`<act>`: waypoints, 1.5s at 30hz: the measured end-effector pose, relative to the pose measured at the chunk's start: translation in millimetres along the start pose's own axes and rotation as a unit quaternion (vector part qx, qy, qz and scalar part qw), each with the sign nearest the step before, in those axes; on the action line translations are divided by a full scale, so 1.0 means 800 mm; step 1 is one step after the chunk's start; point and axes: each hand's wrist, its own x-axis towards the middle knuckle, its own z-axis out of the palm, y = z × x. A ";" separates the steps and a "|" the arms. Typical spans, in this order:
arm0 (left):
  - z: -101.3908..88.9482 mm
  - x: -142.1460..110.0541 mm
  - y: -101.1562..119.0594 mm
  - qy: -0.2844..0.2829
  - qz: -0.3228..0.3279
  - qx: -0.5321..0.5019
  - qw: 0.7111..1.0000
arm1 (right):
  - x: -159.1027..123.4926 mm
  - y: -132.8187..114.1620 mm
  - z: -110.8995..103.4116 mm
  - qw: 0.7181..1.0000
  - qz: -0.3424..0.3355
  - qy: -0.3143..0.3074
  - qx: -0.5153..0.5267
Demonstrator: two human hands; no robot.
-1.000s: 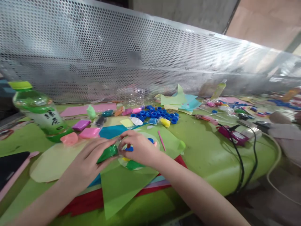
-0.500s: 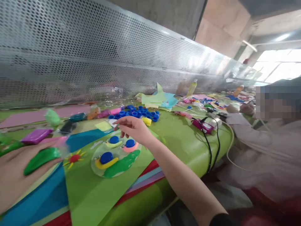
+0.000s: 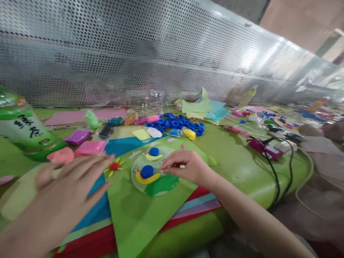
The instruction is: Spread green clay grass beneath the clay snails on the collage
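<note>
A clear round disc lies on a light green sheet. It bears a yellow clay snail with a blue cap, a paler snail with a blue cap and a green clay patch. My right hand is over the disc's right side, thumb and fingers pinched together; what they hold, if anything, is hidden. Left of the disc, my left hand is stretched out, fingers apart, slightly blurred. Near its fingertips is a red and yellow clay sun.
A green tea bottle leans at the left, beside pink and purple clay packs. Several blue caps are heaped behind the disc. A perforated metal screen runs along the back. Cables hang over the table edge near a person's sleeve.
The view has swung left, bringing in the bottle. My right hand has come down over the pink snail's spot, fingers now pinched. The green clay lump at my left hand no longer shows.
</note>
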 end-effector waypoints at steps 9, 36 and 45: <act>-0.006 -0.001 0.088 0.085 0.174 -0.123 0.973 | -0.031 -0.017 0.025 0.979 -0.067 -0.066 -0.180; -0.007 -0.007 0.089 0.007 0.243 -0.092 0.966 | -0.076 -0.026 0.031 0.886 -0.128 -0.039 -0.444; 0.000 -0.014 0.088 -0.068 0.196 -0.187 0.960 | -0.071 -0.029 0.032 0.887 -0.062 -0.136 -0.436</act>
